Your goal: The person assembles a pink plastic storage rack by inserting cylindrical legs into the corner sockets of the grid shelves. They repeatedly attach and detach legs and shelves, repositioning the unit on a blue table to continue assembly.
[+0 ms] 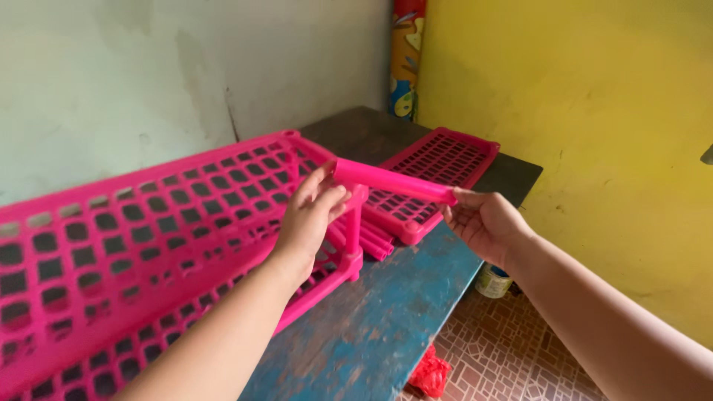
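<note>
A smooth, glossy pink plastic tube (394, 182) is held level in the air between both hands: the left hand (310, 215) closes its fingertips around one end, the right hand (484, 221) pinches the other end. The tube hangs just above the corner of a pink plastic lattice rack (141, 245) with square holes, standing on a worn blue-painted wooden table (386, 319) beside a loose pink shelf tray (438, 178) and more pink tubes (371, 241).

tin (493, 281) — round, pale label — floor | bag (428, 373) — red — floor
</note>
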